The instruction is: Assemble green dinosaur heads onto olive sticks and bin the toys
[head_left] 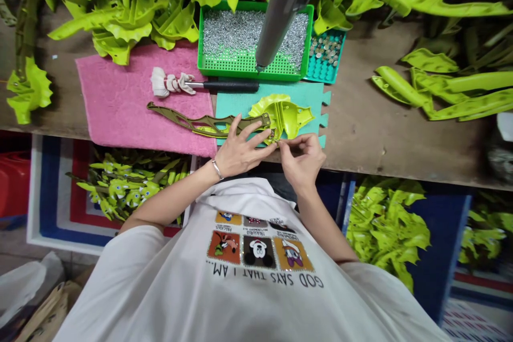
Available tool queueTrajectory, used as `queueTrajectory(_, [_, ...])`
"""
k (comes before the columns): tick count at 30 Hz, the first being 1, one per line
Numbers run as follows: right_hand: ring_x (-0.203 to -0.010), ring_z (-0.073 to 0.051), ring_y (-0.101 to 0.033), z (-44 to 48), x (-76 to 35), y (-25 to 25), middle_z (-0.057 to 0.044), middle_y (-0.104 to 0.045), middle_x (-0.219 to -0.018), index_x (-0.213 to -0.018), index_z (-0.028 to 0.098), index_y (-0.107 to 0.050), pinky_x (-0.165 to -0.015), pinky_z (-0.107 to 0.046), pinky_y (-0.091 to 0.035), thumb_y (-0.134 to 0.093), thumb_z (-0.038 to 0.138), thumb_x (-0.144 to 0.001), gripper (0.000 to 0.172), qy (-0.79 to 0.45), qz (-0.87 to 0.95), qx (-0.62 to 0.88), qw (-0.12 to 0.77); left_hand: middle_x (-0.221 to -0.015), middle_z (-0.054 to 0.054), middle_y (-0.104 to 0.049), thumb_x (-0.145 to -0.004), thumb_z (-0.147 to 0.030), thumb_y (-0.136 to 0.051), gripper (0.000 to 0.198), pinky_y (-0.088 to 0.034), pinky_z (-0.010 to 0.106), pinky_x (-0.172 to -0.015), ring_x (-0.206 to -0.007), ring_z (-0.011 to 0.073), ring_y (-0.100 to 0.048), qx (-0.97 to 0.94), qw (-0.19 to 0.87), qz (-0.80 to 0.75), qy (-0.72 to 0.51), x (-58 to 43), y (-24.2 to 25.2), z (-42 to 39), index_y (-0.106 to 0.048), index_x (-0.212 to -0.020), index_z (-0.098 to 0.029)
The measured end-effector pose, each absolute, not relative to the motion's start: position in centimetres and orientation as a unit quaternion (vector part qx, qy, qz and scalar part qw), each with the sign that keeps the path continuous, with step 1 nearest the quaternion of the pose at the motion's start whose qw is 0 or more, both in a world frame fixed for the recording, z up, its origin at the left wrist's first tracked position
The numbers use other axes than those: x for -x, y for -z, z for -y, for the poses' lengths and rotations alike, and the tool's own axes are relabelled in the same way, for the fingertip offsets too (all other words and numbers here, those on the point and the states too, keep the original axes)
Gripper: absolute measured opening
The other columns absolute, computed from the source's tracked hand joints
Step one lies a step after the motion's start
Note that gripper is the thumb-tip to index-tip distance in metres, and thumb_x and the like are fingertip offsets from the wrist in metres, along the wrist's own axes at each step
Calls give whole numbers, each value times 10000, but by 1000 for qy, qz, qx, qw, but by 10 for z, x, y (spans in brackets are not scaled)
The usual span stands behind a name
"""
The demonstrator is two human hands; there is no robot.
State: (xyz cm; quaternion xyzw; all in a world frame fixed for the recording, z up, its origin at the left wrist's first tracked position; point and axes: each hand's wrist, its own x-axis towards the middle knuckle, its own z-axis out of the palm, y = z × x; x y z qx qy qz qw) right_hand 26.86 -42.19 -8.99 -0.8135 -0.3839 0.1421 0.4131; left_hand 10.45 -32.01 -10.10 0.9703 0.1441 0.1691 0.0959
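Steadying lime plastic shell (294,117) just beyond fanned left hand (238,154); pinching narrowly nearby with right hand (303,160), contents unclear. Probably light, stiff, slick; best gripped by olive strip (180,117) under left hand.

One head-worn camera looks forward and steeply down, from close above, past a white printed cloth shirt (256,304) to a flat brown counter (356,128)'s near edge.

Glossy plastic seen on lime-green part (294,119), matt teal foam mat (236,97), rough pink cloth towel (116,96), shiny metal screws (234,32)
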Motion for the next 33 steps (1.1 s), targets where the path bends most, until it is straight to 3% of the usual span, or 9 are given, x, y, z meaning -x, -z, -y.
queueTrajectory(5, [-585, -135, -604, 414, -273, 82, 55, -637, -672, -762, 249, -457, -653, -304, -512, -679, 284, -759, 224, -207, 365, 803, 422, -1408, 64, -617, -954, -315, -578, 338, -244, 695, -1186, -1386, 316, -480, -971, 97, -140, -170, -101, 99, 320, -596, -1291, -325])
queueTrajectory(14, [-531, -108, -499, 411, -275, 76, 59, -606, -653, -733, 245, -445, -607, -294, -444, -668, 294, -742, 228, -224, 367, 806, 406, -1405, 74, -615, -920, -333, -632, 323, -145, 708, -1215, -1391, 326, -462, -964, 137, -163, -160, -105, 99, 323, -637, -1239, -281])
queueTrajectory(19, [-545, -103, -497, 412, -277, 77, 61, -607, -671, -745, 239, -444, -613, -281, -432, -658, 312, -752, 227, -230, 373, 808, 395, -1368, 71, -641, -922, -359, -629, 400, -151, 689, -1225, -1360, 312, -492, -961, 126, -187, -163, -108, 97, 326, -605, -1314, -280])
queueTrajectory(33, [-561, -119, -516, 410, -276, 75, 44, -593, -664, -722, 242, -433, -631, -295, -460, -626, 349, -759, 224, -231, 375, 809, 389, -1257, 38, -708, -966, -311, -573, 244, -135, 674, -1234, -1311, 269, -543, -950, 122, -220, -185, -113, 101, 326, -679, -1185, -311])
